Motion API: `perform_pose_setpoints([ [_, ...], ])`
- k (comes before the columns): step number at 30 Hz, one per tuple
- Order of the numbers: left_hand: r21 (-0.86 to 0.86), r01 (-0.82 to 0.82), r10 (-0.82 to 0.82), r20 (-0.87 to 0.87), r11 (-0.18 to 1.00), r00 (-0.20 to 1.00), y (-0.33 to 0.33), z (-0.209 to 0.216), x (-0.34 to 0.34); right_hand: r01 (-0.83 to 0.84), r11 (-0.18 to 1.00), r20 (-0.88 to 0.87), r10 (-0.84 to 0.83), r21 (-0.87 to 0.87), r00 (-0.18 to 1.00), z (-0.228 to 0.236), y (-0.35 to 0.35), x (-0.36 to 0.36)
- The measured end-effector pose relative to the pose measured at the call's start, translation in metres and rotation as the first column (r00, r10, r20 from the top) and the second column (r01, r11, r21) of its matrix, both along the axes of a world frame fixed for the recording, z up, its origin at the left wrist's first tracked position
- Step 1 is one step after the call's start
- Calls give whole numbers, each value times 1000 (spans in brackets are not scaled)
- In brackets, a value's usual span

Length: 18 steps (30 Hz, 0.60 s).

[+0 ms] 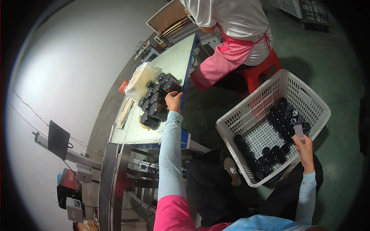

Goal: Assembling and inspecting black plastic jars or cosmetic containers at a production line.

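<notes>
My left hand [174,101] reaches onto the table, its fingers curled against a dark jar [171,85] at the edge of a cluster. Several more black-lidded dark jars [149,121] stand close together beside it. Over the crate, my right hand [304,149] pinches a flat greyish strip [298,131], whose far end reaches small black round pieces. The white slotted crate [227,125] holds many such shiny black pieces [271,157], grouped along its sides.
A clear plastic bag [140,81] with pale contents lies behind the jars on the table [135,134]. Ahead, a co-worker in a pink checked apron [227,59] sits on a red stool [266,69]. A dark screen [59,139] on a metal arm stands at the left.
</notes>
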State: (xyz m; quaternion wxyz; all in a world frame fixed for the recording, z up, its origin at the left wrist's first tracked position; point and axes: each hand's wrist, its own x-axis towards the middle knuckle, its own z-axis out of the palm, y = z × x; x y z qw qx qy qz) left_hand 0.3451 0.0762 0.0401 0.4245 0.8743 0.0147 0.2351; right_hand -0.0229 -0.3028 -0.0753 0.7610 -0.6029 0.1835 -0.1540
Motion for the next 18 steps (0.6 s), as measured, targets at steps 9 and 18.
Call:
perform_pose_setpoints([
  [9,25,21,-21,-31,999,999,-14,11,8,10,1000,-39,-10,-21,999,-1,-1,0],
  [18,163,79,-78,-11,983,997,-4,4,45,-6,1000,-72,4,-26,997,-1,1,0],
])
